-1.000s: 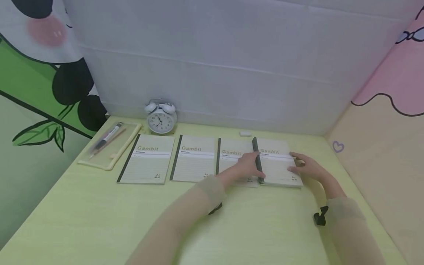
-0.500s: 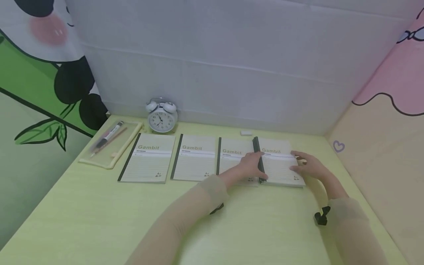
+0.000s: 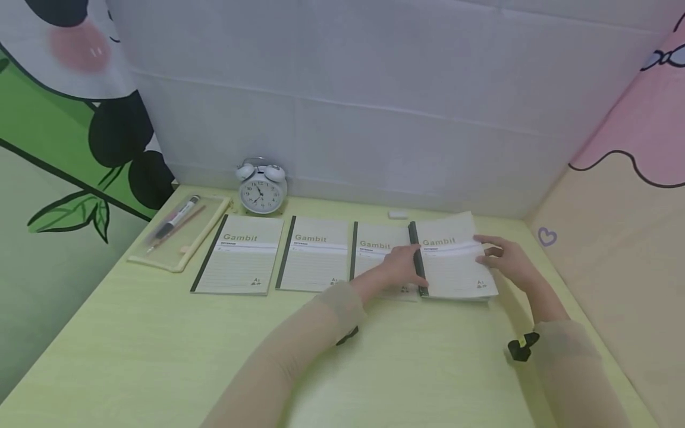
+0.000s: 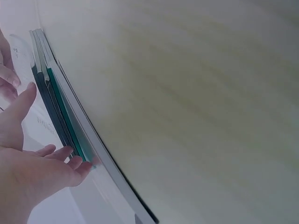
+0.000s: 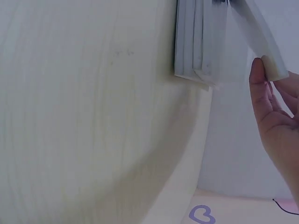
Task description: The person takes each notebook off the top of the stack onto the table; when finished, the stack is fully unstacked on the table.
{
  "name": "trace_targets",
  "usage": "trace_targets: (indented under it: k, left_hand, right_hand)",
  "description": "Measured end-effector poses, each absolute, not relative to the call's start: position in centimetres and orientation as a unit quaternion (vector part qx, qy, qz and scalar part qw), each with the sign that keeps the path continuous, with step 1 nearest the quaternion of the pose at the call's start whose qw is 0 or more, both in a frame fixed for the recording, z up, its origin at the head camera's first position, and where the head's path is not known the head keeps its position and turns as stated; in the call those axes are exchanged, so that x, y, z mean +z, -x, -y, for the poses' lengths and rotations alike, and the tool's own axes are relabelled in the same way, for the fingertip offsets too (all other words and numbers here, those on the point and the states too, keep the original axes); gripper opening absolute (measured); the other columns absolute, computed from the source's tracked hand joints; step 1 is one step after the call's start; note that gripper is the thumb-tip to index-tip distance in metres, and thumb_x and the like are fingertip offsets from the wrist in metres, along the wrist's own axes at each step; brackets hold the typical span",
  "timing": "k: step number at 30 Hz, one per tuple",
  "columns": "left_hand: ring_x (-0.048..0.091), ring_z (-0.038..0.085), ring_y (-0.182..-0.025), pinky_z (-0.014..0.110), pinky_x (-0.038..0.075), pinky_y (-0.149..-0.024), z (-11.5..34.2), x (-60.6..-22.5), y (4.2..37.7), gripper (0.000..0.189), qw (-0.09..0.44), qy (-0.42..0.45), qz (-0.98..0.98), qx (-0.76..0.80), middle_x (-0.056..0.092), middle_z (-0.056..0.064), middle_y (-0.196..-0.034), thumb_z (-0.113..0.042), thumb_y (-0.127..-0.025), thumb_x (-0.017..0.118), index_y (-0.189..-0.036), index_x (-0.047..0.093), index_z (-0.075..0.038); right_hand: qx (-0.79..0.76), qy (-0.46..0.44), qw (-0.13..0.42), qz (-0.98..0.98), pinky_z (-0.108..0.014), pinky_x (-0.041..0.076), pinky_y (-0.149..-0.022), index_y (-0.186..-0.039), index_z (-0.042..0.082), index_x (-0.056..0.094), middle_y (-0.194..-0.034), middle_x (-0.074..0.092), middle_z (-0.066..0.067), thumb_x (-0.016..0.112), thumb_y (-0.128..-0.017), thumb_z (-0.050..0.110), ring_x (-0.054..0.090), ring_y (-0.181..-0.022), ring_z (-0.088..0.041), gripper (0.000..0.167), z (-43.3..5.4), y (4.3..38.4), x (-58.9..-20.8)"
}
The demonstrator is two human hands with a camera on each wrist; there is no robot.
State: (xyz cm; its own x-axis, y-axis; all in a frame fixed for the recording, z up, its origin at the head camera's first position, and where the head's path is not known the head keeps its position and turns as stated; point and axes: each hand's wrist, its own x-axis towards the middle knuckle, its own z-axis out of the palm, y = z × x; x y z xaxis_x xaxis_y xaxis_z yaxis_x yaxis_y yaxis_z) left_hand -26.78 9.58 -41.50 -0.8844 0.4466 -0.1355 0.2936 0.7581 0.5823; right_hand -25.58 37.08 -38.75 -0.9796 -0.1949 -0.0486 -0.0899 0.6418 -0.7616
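Observation:
On the right of the desk lies a stack of white Gambit notebooks with dark spines [image 4: 51,100]. My right hand [image 3: 511,261] pinches the right edge of the top notebook [image 3: 452,270] between thumb and fingers. In the right wrist view that notebook's edge is raised apart from the rest of the stack [image 5: 191,42]. My left hand [image 3: 397,266] rests at the spine side, its spread fingers touching the spines in the left wrist view. The left forearm passes in front of a single notebook [image 3: 371,245] just left of the stack.
Two more notebooks lie in a row to the left, one at the far end [image 3: 238,255] and one beside it [image 3: 313,252]. Behind them are a white alarm clock [image 3: 261,193], a pouch with pens [image 3: 203,238] and a white eraser [image 3: 397,214]. Walls border the desk.
My right hand has moved slightly right and up, lifting the right edge of the top notebook off the stack. The left hand stays at the spines.

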Motion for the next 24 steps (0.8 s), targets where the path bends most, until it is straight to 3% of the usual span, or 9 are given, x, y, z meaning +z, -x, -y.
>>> trace_targets:
  k: [2,9,17,24]
  left_hand:
    - [0.039,0.026,-0.133,0.037,0.034,-0.108,-9.5,-41.3,26.8,0.097,0.14,-0.19,-0.925,0.296,0.041,0.006,-0.146,-0.043,-0.071,0.08,-0.148,0.029,-0.014]
    - [0.036,0.026,-0.136,0.038,0.03,-0.111,-8.7,-40.9,27.2,0.089,0.159,-0.165,-0.902,0.365,0.041,0.007,-0.147,-0.036,-0.075,0.078,-0.147,0.031,-0.014]
    - [0.038,0.028,-0.134,0.039,0.029,-0.111,-7.9,-40.0,27.8,0.082,0.128,-0.161,-0.905,0.372,0.043,0.007,-0.145,-0.035,-0.077,0.076,-0.144,0.037,-0.011]
    - [0.051,0.024,-0.113,0.038,0.044,-0.095,-6.8,-38.6,27.9,0.08,0.105,-0.146,-0.902,0.391,0.057,0.005,-0.127,-0.029,-0.076,0.078,-0.144,0.039,-0.014]
  right_hand:
    - [-0.416,0.083,0.057,-0.904,-0.013,0.048,-0.077,-0.141,0.007,0.042,-0.141,0.04,-0.02,0.066,-0.089,0.023,0.052,-0.099,0.005,0.059,-37.0,25.6,-38.5]
    - [-0.405,0.1,0.045,-0.908,-0.013,0.047,-0.078,-0.14,0.009,0.045,-0.146,0.038,-0.016,0.065,-0.09,0.026,0.053,-0.112,-0.017,0.057,-36.0,25.3,-37.4]
    - [-0.433,0.117,0.026,-0.893,-0.015,0.049,-0.076,-0.141,0.01,0.044,-0.143,0.04,-0.015,0.066,-0.089,0.024,0.054,-0.1,0.003,0.058,-34.1,24.8,-35.7]
    - [-0.428,0.087,0.016,-0.899,-0.012,0.047,-0.076,-0.141,0.013,0.046,-0.134,0.051,-0.016,0.068,-0.087,0.029,0.054,-0.096,0.007,0.06,-33.3,24.6,-34.7]
